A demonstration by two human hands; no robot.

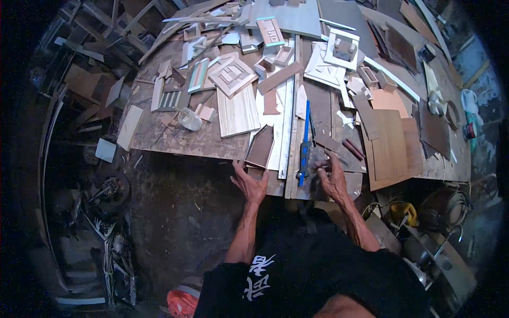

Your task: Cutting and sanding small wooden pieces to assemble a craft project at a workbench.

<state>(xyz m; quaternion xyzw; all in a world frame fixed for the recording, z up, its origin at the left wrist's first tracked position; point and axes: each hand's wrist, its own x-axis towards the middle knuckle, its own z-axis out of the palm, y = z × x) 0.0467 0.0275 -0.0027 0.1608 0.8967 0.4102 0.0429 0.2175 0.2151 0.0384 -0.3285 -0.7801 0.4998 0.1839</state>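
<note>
At the table's front edge, my left hand (249,185) grips the near end of a dark brown, pointed, shallow wooden tray (261,146) with pale rims. My right hand (333,180) is to the right, fingers bent and apart, with nothing visible in it. Just left of that hand lies a long blue bar (307,116) with a dark sliding piece (304,158). A small brown board (327,142) and dark red rods (353,148) lie beyond my right fingertips. A pale grained board (233,111) lies behind the tray.
The worktable (175,144) is cluttered with small boxes (283,56), panels and offcuts. Larger brown boards (387,153) overhang at the right. Stacked timber (127,26) stands at the upper left, a wheel (111,191) is on the floor left, and a metal basin (450,206) is below right.
</note>
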